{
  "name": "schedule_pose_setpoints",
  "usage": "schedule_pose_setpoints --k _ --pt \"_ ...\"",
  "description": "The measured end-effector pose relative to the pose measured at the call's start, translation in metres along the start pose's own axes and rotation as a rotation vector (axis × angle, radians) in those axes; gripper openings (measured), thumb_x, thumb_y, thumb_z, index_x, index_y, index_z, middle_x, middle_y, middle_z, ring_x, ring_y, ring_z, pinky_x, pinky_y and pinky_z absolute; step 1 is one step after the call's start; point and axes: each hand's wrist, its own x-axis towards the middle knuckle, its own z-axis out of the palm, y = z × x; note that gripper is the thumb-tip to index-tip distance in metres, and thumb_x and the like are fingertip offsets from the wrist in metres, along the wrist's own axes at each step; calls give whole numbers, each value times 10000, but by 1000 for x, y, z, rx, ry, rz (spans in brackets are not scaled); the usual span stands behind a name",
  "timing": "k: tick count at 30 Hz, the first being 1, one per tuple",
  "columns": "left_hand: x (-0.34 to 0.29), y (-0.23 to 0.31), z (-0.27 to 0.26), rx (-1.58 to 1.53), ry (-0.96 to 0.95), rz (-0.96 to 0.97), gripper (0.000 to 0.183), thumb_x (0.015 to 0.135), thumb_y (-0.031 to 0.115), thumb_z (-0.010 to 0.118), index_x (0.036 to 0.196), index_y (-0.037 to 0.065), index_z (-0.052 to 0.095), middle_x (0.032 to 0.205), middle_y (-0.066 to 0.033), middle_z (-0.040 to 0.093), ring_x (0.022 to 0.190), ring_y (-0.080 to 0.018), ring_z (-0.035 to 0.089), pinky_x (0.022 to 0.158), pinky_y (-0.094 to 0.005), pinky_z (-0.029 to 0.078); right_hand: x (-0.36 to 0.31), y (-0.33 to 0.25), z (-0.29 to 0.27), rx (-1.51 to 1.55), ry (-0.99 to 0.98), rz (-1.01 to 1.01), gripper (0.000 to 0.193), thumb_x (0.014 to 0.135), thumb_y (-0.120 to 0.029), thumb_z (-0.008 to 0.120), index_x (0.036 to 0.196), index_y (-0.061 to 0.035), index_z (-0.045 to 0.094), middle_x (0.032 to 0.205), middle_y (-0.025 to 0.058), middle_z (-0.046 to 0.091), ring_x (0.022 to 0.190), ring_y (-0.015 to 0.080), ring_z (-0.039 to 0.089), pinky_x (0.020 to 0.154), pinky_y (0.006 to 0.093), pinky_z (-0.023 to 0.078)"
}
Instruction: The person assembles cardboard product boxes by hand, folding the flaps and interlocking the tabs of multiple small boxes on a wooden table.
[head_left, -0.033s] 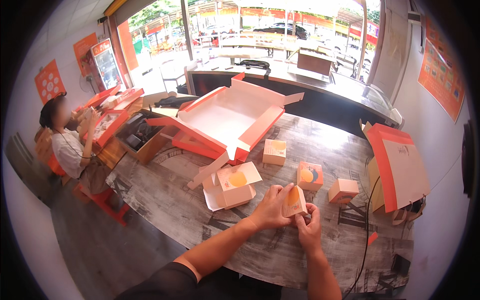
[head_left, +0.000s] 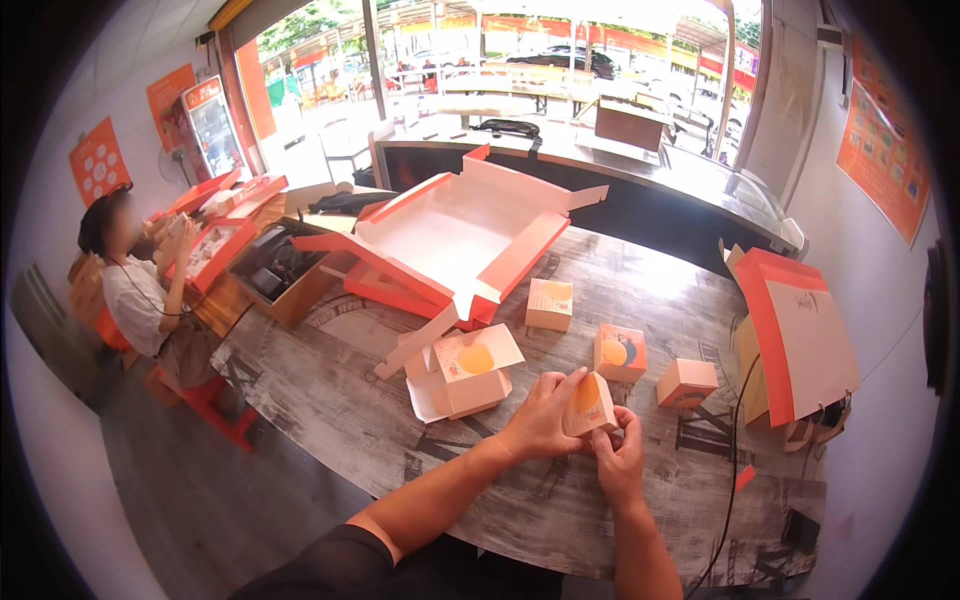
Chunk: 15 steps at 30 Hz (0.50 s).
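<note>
Between both hands I hold a small cardboard box, pale orange with a yellow round print, tilted above the table. My left hand grips its left side, the thumb near the top edge. At its lower right corner my right hand pinches with thumb and fingers. Just beyond stands an orange printed box, with a plainer small box to its right and another small box farther back. Left of my hands lies a partly unfolded carton with raised flaps.
A large open red-and-white box covers the table's far left part. A red and beige gift bag stands at the right, near a black cable. At the left, another person sits by a box of dark items.
</note>
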Motion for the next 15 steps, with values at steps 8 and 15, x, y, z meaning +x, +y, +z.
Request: schedule_pose_setpoints --k 8,15 --pt "-4 -7 -3 -373 15 -277 603 894 290 774 1399 36 562 1269 -176 542 1176 -306 585 1027 -390 489 0 -11 -4 26 49 -66 512 969 -15 640 1437 1 433 1279 77 566 1005 126 642 772 240 529" --pt "-3 -27 12 -532 80 -282 418 951 200 708 1317 35 592 1213 -164 643 1157 -246 625 989 -371 515 1 -2 -3 -63 0 -94 627 937 58 639 1509 22 385 1350 113 544 1115 168 650 826 252 563"
